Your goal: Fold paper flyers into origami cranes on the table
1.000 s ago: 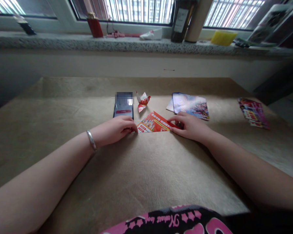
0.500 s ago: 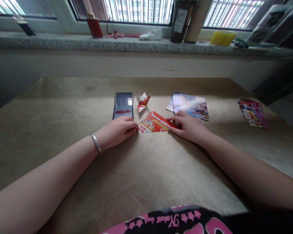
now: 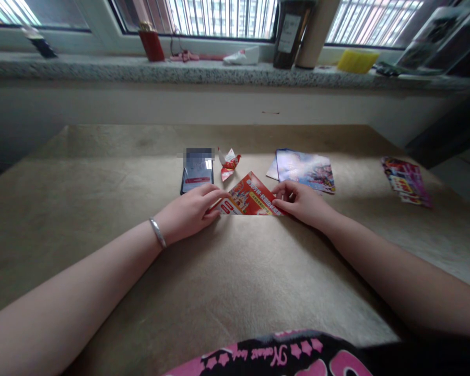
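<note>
Between my hands, a red printed sheet of paper, folded into a triangle, lies on the table with its long straight edge towards me and its point away. My left hand, with a silver bangle at the wrist, pinches the left corner. On the right corner, the fingers of my right hand are closed, covering that tip. A folded red and white paper crane stands just beyond the sheet. To its left lies a phone with its screen lit, close to my left fingers.
Glossy printed sheets lie beyond my right hand, and more colourful printed papers rest at the table's right. On the stone windowsill stand a red lighter-shaped object, a dark bottle and a yellow roll.
The triangle of paper has turned slightly and its point now sits a little farther right and away from me. Both hands have shifted slightly along its corners.
</note>
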Demonstrator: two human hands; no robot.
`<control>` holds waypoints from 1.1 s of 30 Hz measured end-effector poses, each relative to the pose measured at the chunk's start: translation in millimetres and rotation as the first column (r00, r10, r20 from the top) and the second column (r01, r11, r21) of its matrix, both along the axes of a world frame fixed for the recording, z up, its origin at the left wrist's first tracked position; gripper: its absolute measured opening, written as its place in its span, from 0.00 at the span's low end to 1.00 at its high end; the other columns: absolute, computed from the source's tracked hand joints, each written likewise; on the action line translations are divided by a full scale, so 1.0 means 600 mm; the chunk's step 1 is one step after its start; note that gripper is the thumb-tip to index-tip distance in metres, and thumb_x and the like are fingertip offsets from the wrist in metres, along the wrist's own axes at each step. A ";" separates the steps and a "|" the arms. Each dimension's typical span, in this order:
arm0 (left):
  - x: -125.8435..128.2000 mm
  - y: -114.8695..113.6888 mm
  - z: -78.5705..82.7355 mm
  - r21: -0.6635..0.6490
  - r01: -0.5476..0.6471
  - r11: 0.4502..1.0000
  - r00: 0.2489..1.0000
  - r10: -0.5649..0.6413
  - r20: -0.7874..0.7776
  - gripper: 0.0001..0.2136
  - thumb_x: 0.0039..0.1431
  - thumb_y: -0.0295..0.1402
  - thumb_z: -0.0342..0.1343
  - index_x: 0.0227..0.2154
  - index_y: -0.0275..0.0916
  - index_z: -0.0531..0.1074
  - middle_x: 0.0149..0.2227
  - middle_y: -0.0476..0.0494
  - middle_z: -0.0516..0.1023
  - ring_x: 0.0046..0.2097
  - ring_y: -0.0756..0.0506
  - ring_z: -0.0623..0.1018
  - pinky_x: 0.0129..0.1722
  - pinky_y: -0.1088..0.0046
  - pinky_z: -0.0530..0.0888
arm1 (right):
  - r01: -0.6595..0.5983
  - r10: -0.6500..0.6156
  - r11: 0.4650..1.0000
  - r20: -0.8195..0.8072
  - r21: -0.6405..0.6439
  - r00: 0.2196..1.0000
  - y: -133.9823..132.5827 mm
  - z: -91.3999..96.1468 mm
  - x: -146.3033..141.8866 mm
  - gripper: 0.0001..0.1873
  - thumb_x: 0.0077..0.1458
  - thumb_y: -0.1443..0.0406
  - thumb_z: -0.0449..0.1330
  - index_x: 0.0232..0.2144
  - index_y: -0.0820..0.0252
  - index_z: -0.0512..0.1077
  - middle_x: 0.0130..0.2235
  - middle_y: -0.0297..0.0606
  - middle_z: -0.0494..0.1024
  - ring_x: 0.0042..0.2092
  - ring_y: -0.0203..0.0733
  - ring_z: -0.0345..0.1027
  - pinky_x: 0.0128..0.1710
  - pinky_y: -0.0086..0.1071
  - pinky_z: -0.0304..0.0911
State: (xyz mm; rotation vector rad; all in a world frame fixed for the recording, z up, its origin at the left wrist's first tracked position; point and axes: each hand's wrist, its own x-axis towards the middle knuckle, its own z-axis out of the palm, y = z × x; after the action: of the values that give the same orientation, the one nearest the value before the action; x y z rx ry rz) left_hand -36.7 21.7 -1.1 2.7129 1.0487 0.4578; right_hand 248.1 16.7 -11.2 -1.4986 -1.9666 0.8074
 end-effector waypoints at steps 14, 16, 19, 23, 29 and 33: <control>0.025 -0.018 0.009 -0.083 -0.176 0.981 0.962 0.189 0.195 0.14 0.57 0.27 0.53 0.47 0.37 0.68 0.30 0.50 0.71 0.28 0.53 0.69 0.29 0.78 0.69 | 0.051 -0.047 0.987 -0.025 0.154 0.999 -0.011 0.007 -0.018 0.06 0.47 0.64 0.62 0.31 0.58 0.70 0.27 0.31 0.71 0.25 0.32 0.58 0.25 0.29 0.55; 0.029 -0.021 0.011 -0.100 -0.171 0.980 0.953 0.191 0.235 0.15 0.57 0.26 0.52 0.48 0.37 0.67 0.31 0.50 0.72 0.27 0.54 0.69 0.28 0.79 0.69 | 0.071 -0.068 0.986 -0.024 0.154 0.997 -0.013 0.010 -0.020 0.05 0.47 0.65 0.62 0.29 0.58 0.69 0.26 0.30 0.71 0.24 0.32 0.58 0.25 0.29 0.55; 0.031 -0.022 0.009 -0.096 -0.154 0.983 0.939 0.176 0.295 0.14 0.57 0.26 0.52 0.47 0.37 0.67 0.33 0.49 0.72 0.26 0.55 0.69 0.27 0.79 0.69 | 0.088 -0.086 0.978 -0.022 0.188 0.996 -0.014 0.011 -0.021 0.05 0.48 0.64 0.62 0.27 0.58 0.68 0.26 0.31 0.71 0.25 0.32 0.59 0.26 0.29 0.55; 0.030 -0.020 0.008 -0.064 -0.132 0.989 0.927 0.146 0.345 0.11 0.56 0.25 0.53 0.43 0.36 0.68 0.35 0.47 0.71 0.26 0.56 0.69 0.26 0.81 0.69 | 0.093 -0.097 0.962 0.004 0.256 0.995 -0.016 0.013 -0.022 0.04 0.49 0.65 0.62 0.30 0.57 0.71 0.28 0.32 0.73 0.26 0.33 0.62 0.26 0.30 0.56; 0.032 -0.020 0.005 -0.005 -0.104 0.995 0.914 0.098 0.393 0.09 0.56 0.24 0.53 0.40 0.36 0.69 0.39 0.46 0.69 0.26 0.58 0.68 0.25 0.83 0.70 | 0.035 -0.056 0.924 0.046 0.380 0.997 -0.016 0.014 -0.023 0.05 0.50 0.66 0.60 0.33 0.56 0.71 0.34 0.34 0.74 0.32 0.36 0.66 0.28 0.31 0.60; 0.032 -0.018 0.000 -0.010 -0.091 0.996 0.901 0.087 0.425 0.10 0.55 0.23 0.53 0.41 0.37 0.69 0.42 0.44 0.69 0.28 0.58 0.69 0.26 0.83 0.71 | -0.025 0.007 0.873 0.040 0.488 0.999 -0.013 0.012 -0.021 0.03 0.51 0.68 0.60 0.32 0.56 0.70 0.39 0.37 0.74 0.40 0.40 0.67 0.31 0.32 0.62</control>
State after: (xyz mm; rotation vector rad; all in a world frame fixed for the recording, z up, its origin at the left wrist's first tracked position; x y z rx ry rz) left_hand -17.7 10.9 -0.9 2.4106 1.0428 1.0184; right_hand 235.6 8.7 -4.2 -1.1968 -2.0145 0.2488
